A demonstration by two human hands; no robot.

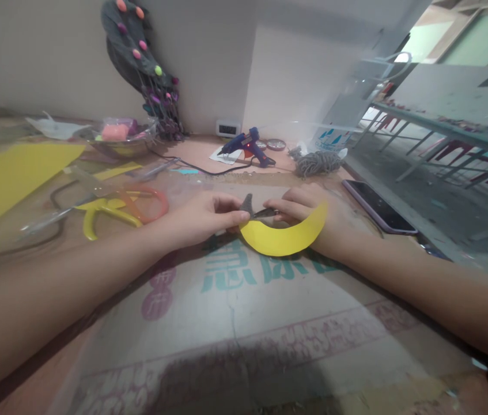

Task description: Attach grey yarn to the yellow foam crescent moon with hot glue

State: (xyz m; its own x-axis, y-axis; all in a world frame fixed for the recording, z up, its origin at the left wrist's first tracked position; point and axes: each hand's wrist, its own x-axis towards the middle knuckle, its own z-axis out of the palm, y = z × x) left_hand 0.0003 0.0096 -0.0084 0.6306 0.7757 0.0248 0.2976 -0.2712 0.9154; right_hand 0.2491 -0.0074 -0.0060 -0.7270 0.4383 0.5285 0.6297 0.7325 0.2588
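Note:
My left hand (209,218) pinches the left tip of a yellow crescent cutout (280,241) between thumb and fingers. A short piece of grey yarn-like material (248,203) sticks up at that tip. My right hand (302,210) is curled behind the crescent, with its fingers closed on a small dark pointed tool (265,213). The tool's tip points left, close to my left thumb; its exact kind is unclear. The crescent's right end rises in front of my right hand. Both hands are above a printed cardboard sheet (209,323).
A blue glue gun (250,144) stands at the back, its cord running left. Grey yarn (319,164) and a phone (379,207) lie right. Yellow-handled scissors (105,213), orange-handled scissors (163,203) and yellow sheet (14,178) lie left. A decorated grey crescent (125,55) is against the wall.

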